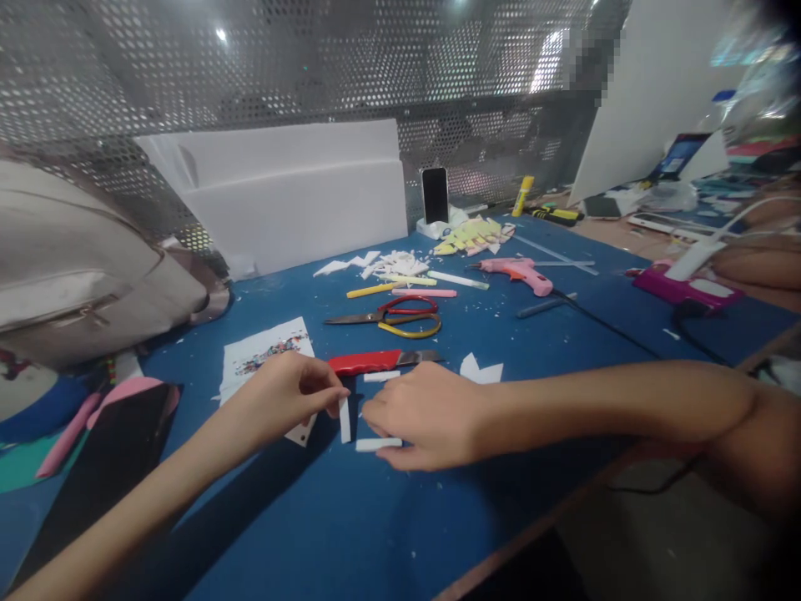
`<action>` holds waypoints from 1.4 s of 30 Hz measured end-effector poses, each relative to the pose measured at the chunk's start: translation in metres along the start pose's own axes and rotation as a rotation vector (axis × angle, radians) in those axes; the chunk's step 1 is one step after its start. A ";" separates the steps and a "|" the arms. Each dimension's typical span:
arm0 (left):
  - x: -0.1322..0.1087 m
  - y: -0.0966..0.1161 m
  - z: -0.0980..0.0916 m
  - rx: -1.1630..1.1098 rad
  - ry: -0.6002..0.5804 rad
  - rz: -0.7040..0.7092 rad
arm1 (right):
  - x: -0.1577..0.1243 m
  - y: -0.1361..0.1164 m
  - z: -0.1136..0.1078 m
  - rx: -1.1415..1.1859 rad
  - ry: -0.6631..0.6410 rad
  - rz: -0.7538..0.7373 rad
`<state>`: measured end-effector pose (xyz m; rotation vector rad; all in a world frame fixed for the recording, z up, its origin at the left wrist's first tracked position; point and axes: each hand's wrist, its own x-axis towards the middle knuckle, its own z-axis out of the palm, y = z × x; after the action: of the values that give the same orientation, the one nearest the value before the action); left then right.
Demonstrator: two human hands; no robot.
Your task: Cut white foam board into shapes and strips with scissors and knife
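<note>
My left hand [294, 388] is closed, its thumb and fingertips pinching the top end of a narrow white strip [345, 421] that stands out from the blue table. Close beside it, my right hand [431, 417] is bent low over the table with fingers together. Its thumb touches the right end of a second white strip [369, 445]; the palm side is hidden. A third white strip [381, 376] lies just beyond the fingers. Behind that is a red-handled utility knife [366, 362], blade pointing right. Under my left hand lies a white card [294, 330] with small coloured specks.
Scissors [400, 318], markers [375, 290], white scraps [404, 265] and a pink glue gun [519, 274] with a cord lie further back. A phone [435, 196] stands upright behind. A pale bag [81, 259] is at left, a magenta power strip [682, 288] at right.
</note>
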<state>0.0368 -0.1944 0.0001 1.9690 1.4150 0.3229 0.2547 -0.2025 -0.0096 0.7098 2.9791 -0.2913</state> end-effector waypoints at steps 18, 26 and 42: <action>-0.008 0.018 -0.001 -0.569 0.148 0.020 | 0.010 0.044 -0.008 1.596 -0.070 0.057; -0.007 0.017 0.000 -0.506 0.262 0.002 | 0.008 0.044 -0.020 1.262 0.245 0.041; -0.007 0.019 0.008 -0.492 0.303 -0.004 | 0.002 0.039 -0.020 0.517 0.546 -0.044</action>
<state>0.0527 -0.2073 0.0075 1.5556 1.3569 0.9073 0.2705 -0.1632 0.0027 0.8838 3.4615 -1.0561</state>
